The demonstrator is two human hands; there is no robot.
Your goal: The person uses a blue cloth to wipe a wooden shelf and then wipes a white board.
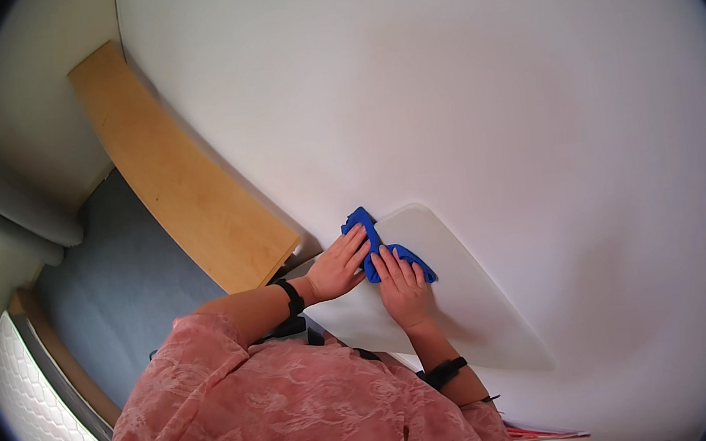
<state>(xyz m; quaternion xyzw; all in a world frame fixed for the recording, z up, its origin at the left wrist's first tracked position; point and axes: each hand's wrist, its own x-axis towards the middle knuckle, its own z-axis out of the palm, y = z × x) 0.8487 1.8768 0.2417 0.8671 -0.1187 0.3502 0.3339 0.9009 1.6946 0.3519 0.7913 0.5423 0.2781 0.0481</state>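
A crumpled blue cloth [372, 236] lies on a white, smooth panel with a rounded corner [473, 305], near the panel's far edge by the wall. My left hand [337, 269] rests on the cloth's left part, fingers stretched forward and close together. Just to the right, my right hand [405, 289] presses the cloth's near part under its fingertips. The two hands almost meet over the cloth, and the fingers cover some of it. Each forearm bears a black band.
A long light-wood board [174, 172] runs along the white wall [509, 104] on the left. Beyond it is a blue-grey surface [129, 265], with grey cylindrical padding [17, 193] behind. A quilted white mattress-like item [47, 405] stands at lower left. Red items [543, 432] show at lower right.
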